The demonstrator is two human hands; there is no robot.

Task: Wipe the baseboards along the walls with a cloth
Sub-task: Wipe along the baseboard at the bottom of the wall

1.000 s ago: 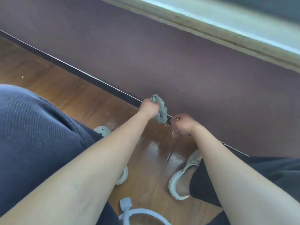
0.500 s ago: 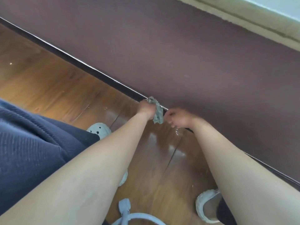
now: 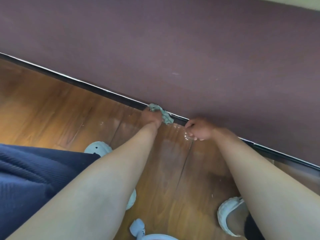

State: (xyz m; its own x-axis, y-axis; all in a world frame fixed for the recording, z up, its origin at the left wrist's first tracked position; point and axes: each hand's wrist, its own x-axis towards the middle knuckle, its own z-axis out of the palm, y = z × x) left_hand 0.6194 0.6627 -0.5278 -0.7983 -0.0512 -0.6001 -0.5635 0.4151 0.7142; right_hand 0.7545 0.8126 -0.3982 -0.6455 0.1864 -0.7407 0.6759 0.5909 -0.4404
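Left hand [image 3: 150, 117] fingers clenched round cloth [image 3: 161, 113] against baseboard [image 3: 103, 91], right hand [image 3: 199, 129] fingers curled, empty

The wall [image 3: 173, 49] is a flat dull purple with a pale cream strip [image 3: 310, 0] at the upper right corner, and the baseboard [image 3: 103, 91] is near-black with a thin white line along its top. The floor [image 3: 52, 110] is glossy orange-brown wood with darker grain streaks and seams, and the cloth [image 3: 162, 113] at centre is pale grey-green. At lower left the trousers [image 3: 26, 179] are navy with fine ribbing; the shoes [image 3: 97, 147] are pale blue-white.
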